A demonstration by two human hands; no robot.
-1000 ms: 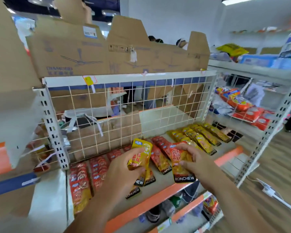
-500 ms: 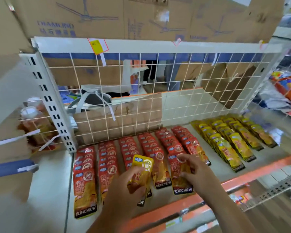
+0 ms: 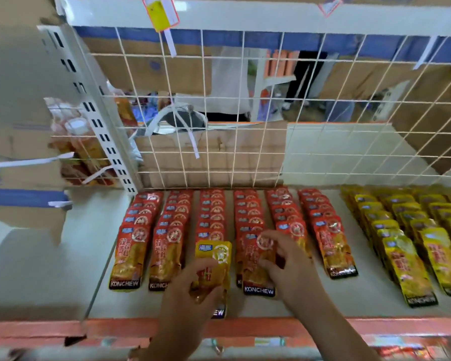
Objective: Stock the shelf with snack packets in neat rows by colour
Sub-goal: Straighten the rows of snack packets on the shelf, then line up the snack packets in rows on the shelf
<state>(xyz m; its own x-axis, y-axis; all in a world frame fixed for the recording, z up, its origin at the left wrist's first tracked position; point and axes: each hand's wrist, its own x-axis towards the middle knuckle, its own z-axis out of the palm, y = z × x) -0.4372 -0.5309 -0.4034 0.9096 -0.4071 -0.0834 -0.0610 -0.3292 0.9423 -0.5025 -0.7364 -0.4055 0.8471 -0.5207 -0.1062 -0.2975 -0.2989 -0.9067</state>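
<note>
Left grip (image 3: 190,290) holds yellow packet (image 3: 214,252), right grip (image 3: 289,264) red packet (image 3: 251,274), over pale shelf (image 3: 336,300)

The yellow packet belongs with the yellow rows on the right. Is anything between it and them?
Yes. The right hand, pinching a red packet, sits just right of the yellow packet the left hand grips. Past it, two flat red rows lie before the yellow rows.

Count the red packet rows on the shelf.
6 red rows, side by side: far left, second, third behind the yellow packet in the left hand, fourth under the right hand, fifth, sixth beside the yellow rows.
</note>
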